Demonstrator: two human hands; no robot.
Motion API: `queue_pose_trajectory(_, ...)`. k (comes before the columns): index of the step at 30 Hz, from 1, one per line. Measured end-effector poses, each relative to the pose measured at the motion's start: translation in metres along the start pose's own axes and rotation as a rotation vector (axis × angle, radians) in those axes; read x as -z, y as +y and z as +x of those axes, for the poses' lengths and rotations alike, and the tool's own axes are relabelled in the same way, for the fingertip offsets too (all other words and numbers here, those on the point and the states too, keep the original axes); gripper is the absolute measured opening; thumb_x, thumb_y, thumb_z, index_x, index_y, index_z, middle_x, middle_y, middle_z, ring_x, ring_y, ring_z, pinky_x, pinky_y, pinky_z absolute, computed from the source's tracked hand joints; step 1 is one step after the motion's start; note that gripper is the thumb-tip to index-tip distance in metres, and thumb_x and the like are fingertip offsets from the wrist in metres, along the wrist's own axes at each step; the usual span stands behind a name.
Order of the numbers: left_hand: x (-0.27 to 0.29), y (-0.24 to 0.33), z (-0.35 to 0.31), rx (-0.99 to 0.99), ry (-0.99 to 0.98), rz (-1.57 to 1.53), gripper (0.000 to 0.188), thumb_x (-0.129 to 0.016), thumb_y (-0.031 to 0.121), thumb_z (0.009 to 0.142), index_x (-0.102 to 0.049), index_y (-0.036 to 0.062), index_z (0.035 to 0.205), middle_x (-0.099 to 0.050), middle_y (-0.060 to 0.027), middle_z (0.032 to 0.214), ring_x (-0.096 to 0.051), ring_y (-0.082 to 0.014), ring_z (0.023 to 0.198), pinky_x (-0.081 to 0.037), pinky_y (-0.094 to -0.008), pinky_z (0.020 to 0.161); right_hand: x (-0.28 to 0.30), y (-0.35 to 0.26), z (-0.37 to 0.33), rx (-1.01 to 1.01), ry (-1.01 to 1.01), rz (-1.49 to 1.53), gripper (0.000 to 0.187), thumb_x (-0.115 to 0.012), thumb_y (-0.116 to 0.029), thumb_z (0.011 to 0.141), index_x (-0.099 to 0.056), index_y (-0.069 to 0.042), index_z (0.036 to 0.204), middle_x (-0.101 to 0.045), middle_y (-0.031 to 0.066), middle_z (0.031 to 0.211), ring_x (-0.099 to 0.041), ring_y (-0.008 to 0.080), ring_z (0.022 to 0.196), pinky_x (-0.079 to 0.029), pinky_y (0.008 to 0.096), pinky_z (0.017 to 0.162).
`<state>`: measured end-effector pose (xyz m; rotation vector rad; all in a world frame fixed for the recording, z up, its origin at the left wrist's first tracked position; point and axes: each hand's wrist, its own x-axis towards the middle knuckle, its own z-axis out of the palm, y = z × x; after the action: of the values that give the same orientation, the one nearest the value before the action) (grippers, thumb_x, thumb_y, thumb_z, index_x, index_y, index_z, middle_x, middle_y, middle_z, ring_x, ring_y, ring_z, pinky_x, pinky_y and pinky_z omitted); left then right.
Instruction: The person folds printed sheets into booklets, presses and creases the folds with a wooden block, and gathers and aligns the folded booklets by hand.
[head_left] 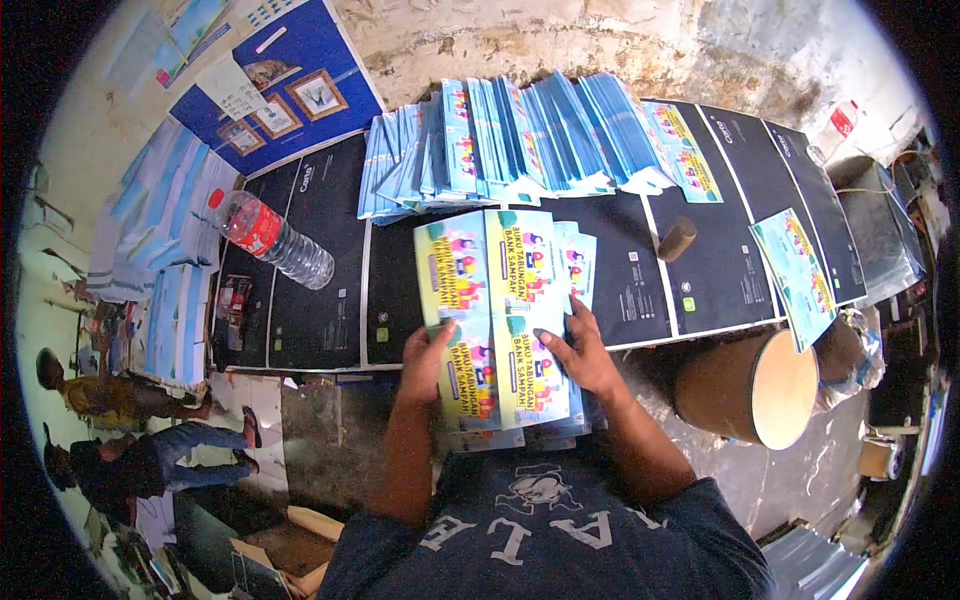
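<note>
Close to my body, over the table's near edge, I hold several printed booklet sheets (524, 280), blue and yellow with cartoon pictures. They fan slightly, one overlapping another. My left hand (426, 362) grips their left edge, thumb on top. On the right side, my right hand (584, 350) holds them with its thumb across the printed face; the fingers beneath are hidden. Just beyond stands a long row of matching folded sheets (555, 130), packed on edge and leaning. One more sheet (797, 275) lies at the table's right, jutting past the near edge.
Black panels with white borders cover the table (610, 270). A red-labelled plastic bottle (275, 240) lies at left, and a small brown cylinder (677, 240) at right. A blue picture board (290, 90) leans behind. Paper stacks (165, 220), a brown drum (785, 390) and two people (150, 455) are around.
</note>
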<state>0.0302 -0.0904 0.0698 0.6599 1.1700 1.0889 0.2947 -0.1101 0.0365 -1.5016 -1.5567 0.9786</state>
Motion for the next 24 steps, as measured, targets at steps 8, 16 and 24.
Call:
queue_pose_trajectory(8,-0.033,-0.038,0.005,-0.067,-0.117,0.101,0.030,-0.065,0.026,0.097,-0.065,0.0002,0.112,-0.070,-0.0055,0.100,-0.066,-0.0138,0.088,-0.052,-0.0313,0.081,-0.005,0.011,-0.004,0.049,0.003,-0.075,0.061,-0.067,-0.050,0.088,-0.063,0.000,0.123,-0.031,0.0379,0.147,-0.028,0.0476,0.140,-0.021,0.0508,0.116)
queue_pose_trajectory(16,-0.031,-0.052,0.015,0.061,-0.207,-0.192,0.037,-0.062,0.032,0.098,-0.063,-0.0008,0.114,-0.070,-0.0071,0.101,-0.066,-0.0171,0.089,-0.053,-0.0344,0.083,-0.004,0.008,-0.004,0.091,0.029,0.065,0.052,-0.067,-0.045,0.089,-0.066,-0.003,0.121,-0.033,0.0375,0.146,-0.029,0.0468,0.140,-0.023,0.0505,0.115)
queue_pose_trajectory(24,0.004,-0.006,-0.001,-0.116,-0.032,0.113,0.030,-0.058,0.020,0.096,-0.064,-0.0024,0.114,-0.070,-0.0111,0.099,-0.068,-0.0203,0.083,-0.056,-0.0343,0.075,0.003,0.001,-0.001,0.007,0.008,-0.068,0.053,-0.065,-0.042,0.091,-0.064,0.006,0.114,-0.034,0.0353,0.147,-0.031,0.0466,0.139,-0.024,0.0493,0.115)
